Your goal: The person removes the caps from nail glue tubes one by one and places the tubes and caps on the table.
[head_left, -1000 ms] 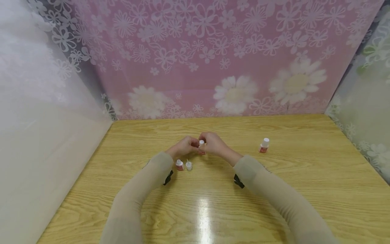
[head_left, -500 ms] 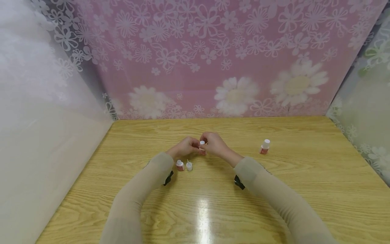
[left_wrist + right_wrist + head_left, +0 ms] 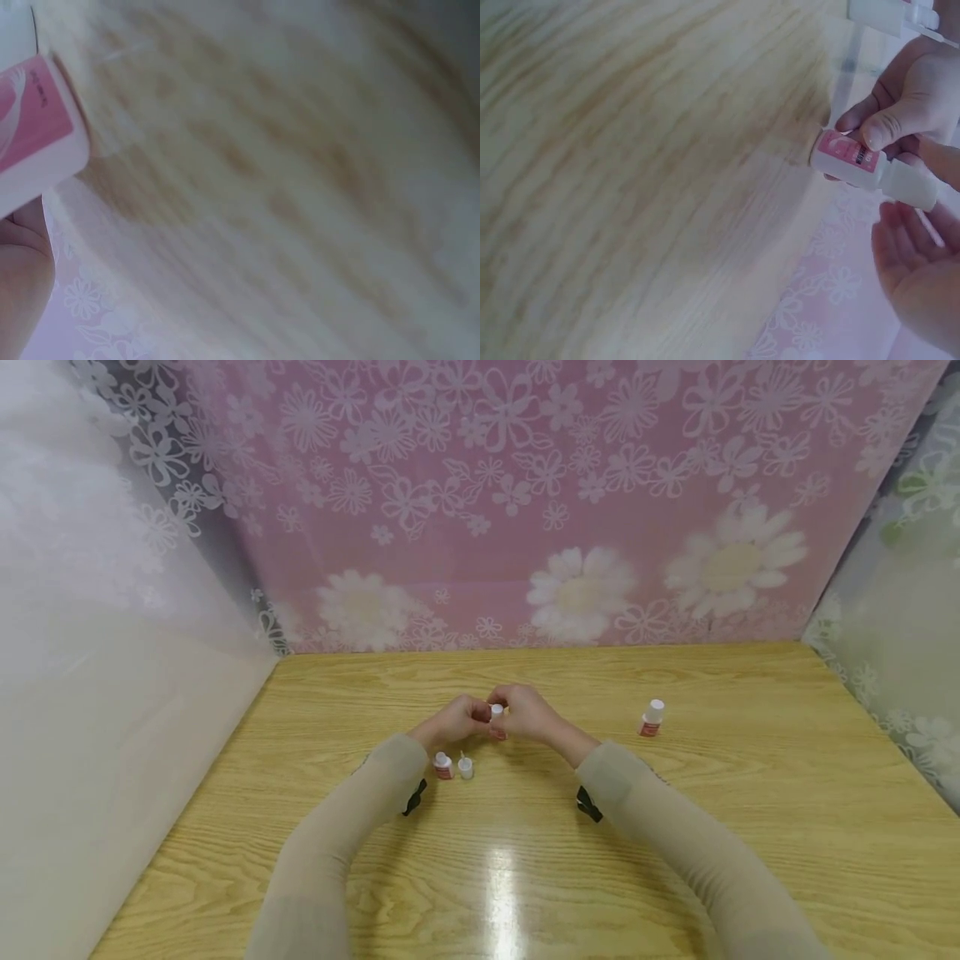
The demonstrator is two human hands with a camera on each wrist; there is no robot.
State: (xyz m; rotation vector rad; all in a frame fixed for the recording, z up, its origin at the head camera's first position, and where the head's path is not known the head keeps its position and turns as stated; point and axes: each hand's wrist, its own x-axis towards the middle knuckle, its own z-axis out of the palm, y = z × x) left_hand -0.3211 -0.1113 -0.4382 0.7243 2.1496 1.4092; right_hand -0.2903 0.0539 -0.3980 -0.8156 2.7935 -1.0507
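Note:
In the head view, a small white bottle (image 3: 497, 732) with a red-pink label is upright between my two hands. My left hand (image 3: 459, 718) grips its body, thumb across the label in the right wrist view. My right hand (image 3: 523, 713) has thumb and fingers around its white cap (image 3: 909, 185). Closer to me stands an uncapped bottle (image 3: 443, 767) of the same kind. Beside it, a white cap (image 3: 466, 767) lies upturned with a thin applicator pointing up. The left wrist view shows a bottle's pink label (image 3: 37, 112) close up and part of a hand.
Off to the right, a third capped bottle (image 3: 651, 718) stands on the wood-grain table (image 3: 675, 843). A pink floral sheet (image 3: 465, 568) rises behind the table, with pale sheets along the left and right sides.
Both hands stay at the bottle in nearly the same place. Only slight finger movement shows around the cap. The other bottles and the loose cap have not moved.

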